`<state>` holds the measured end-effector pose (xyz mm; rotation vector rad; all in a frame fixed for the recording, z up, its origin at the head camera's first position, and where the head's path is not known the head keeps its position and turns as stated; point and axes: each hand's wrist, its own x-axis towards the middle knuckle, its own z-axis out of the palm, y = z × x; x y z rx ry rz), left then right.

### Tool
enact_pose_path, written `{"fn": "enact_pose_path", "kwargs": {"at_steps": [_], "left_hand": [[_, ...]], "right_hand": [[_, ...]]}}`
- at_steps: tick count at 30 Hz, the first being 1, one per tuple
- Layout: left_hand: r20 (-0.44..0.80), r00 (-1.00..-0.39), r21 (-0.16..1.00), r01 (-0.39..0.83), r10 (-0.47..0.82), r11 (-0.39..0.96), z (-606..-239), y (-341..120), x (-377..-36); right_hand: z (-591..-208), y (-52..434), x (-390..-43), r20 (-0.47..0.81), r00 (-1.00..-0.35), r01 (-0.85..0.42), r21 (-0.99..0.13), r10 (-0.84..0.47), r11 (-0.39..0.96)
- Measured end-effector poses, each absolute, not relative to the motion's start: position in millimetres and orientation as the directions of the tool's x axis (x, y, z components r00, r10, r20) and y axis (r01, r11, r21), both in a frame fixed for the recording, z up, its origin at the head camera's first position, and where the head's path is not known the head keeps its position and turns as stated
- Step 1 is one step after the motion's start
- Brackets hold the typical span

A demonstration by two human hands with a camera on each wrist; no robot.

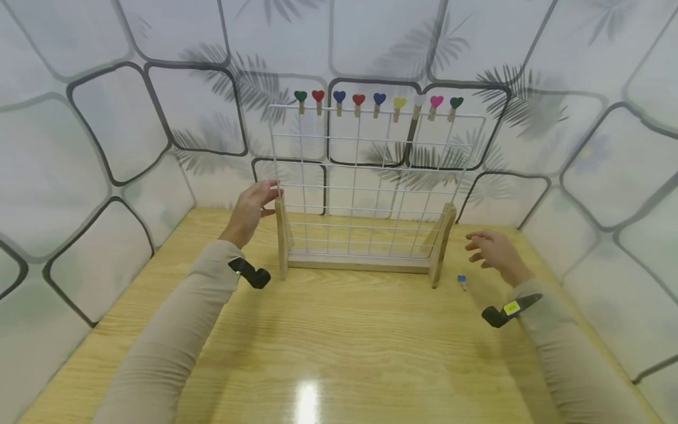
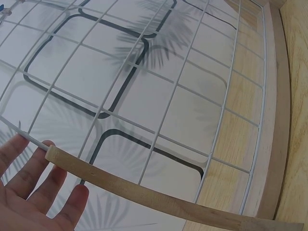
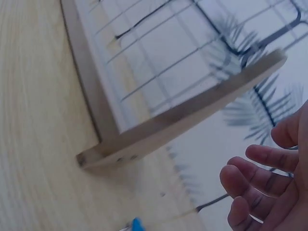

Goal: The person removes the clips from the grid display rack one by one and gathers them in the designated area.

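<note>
My left hand [image 1: 249,209] is at the left edge of a white wire grid [image 1: 357,188] held upright in a wooden stand [image 1: 360,266]. Up close in the left wrist view, relaxed fingertips touch the edge wire and the top of the wooden side post [image 2: 120,183]. Beyond the stand's right post [image 1: 444,244], my right hand [image 1: 495,253] hovers over the table with loosely bent fingers and nothing in them. Below it lies a small clothespin with a blue heart [image 1: 462,279], its blue tip also showing at the bottom of the right wrist view.
Along the grid's top wire stand several heart clothespins, among them a red one [image 1: 318,96], a yellow one [image 1: 399,103] and a pink one [image 1: 436,102]. The wood-grain table [image 1: 339,341] meets patterned curtain-like walls [image 1: 582,147] at the back and sides.
</note>
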<state>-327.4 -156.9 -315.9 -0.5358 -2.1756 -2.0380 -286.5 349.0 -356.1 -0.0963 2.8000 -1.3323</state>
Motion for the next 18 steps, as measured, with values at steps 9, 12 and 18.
{"fn": "enact_pose_path", "kwargs": {"at_steps": [9, 12, 18], "left_hand": [[0.319, -0.931, 0.944, 0.329, 0.178, 0.029, -315, -157, -327], [0.320, -0.930, 0.943, 0.332, 0.181, 0.039, -315, -157, -327], [0.323, -0.927, 0.939, 0.339, 0.188, 0.054, -315, -157, -327]], "right_hand": [[-299, 316, -285, 0.102, -0.982, -0.176, -0.792, -0.157, 0.585], [-283, 299, -283, 0.137, -0.973, -0.221, -0.794, -0.187, 0.566], [-256, 266, -282, 0.191, -0.940, -0.318, -0.786, -0.282, 0.530]]}}
